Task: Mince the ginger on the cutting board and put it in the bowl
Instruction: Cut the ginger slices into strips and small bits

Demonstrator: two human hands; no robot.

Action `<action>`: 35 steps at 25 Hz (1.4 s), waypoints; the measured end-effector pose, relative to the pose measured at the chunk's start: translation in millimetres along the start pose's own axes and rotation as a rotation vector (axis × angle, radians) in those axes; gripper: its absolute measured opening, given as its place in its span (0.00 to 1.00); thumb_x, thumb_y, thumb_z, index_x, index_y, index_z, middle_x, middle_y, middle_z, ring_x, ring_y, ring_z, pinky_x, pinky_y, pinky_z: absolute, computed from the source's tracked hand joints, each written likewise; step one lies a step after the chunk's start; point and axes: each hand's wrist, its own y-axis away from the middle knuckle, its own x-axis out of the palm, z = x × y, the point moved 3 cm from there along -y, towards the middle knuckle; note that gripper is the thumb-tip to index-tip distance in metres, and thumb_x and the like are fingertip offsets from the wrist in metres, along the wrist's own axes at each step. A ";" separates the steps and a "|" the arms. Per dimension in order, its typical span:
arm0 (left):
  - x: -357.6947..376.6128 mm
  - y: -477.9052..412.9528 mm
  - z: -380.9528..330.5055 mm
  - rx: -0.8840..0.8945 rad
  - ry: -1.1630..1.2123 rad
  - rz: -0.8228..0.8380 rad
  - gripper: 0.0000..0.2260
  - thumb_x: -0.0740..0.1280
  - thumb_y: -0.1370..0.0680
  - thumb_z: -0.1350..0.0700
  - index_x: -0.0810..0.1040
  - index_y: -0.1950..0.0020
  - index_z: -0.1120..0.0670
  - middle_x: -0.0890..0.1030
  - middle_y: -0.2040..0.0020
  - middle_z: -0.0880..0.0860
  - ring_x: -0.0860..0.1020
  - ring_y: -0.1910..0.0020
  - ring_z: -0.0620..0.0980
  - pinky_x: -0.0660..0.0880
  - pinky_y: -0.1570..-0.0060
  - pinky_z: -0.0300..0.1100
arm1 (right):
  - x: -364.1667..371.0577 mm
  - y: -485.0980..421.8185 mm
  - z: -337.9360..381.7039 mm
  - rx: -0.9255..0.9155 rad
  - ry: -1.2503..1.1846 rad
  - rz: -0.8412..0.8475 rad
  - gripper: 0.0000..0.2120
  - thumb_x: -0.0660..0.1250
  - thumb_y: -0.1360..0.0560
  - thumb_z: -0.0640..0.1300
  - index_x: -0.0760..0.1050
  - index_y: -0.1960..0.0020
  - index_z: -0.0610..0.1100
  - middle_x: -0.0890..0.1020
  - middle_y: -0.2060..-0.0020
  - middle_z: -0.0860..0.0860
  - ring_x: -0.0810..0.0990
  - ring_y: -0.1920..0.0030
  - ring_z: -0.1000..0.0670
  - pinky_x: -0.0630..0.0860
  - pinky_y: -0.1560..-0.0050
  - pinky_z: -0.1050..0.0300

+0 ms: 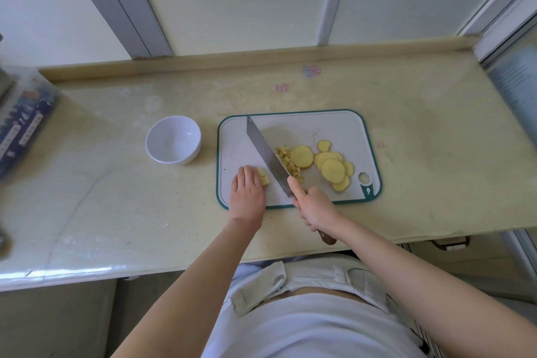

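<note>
A white cutting board [334,128] with a teal rim lies on the counter. Round yellow ginger slices [332,168] overlap on its right half, and a heap of diced ginger [286,160] lies beside them. My right hand [315,206] grips the brown handle of a cleaver [266,151], whose blade slants across the board, just left of the diced heap. My left hand [247,193] rests palm down at the board's near left, fingers pressing a small cut piece of ginger [263,177]. An empty white bowl [173,139] stands left of the board.
The beige counter [436,139] ends in a raised back ledge with window frames behind. A dark blue box [21,122] sits at the far left edge. The counter's front edge runs just in front of my body.
</note>
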 end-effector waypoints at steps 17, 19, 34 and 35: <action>0.3 6.9 17.8 -0.065 0.315 -0.028 0.27 0.53 0.18 0.51 0.47 0.25 0.62 0.58 0.27 0.58 0.56 0.27 0.55 0.53 0.28 0.46 | -6.5 28.1 10.2 -0.058 -0.079 0.025 0.24 0.55 0.21 0.64 0.59 0.67 0.48 0.59 0.77 0.52 0.55 0.78 0.52 0.53 0.76 0.65; 3.0 10.0 19.2 -0.087 0.285 -0.037 0.26 0.54 0.18 0.52 0.49 0.25 0.62 0.58 0.27 0.59 0.56 0.28 0.57 0.52 0.28 0.47 | -4.2 33.9 9.6 -0.056 -0.067 0.035 0.24 0.54 0.21 0.64 0.59 0.66 0.47 0.59 0.77 0.52 0.55 0.78 0.52 0.54 0.77 0.65; 8.8 5.9 6.6 -0.125 0.054 -0.102 0.22 0.50 0.22 0.48 0.64 0.36 0.62 0.74 0.42 0.58 0.72 0.42 0.57 0.69 0.42 0.49 | 2.5 42.3 6.7 0.005 -0.028 0.075 0.25 0.53 0.20 0.64 0.59 0.66 0.47 0.59 0.77 0.52 0.56 0.79 0.53 0.54 0.76 0.63; 10.0 5.6 6.1 -0.130 0.033 -0.098 0.23 0.48 0.22 0.48 0.65 0.35 0.62 0.74 0.42 0.58 0.72 0.41 0.57 0.69 0.41 0.50 | 2.9 41.6 6.2 0.011 -0.022 0.074 0.25 0.53 0.20 0.64 0.59 0.67 0.47 0.59 0.77 0.52 0.56 0.80 0.53 0.54 0.77 0.63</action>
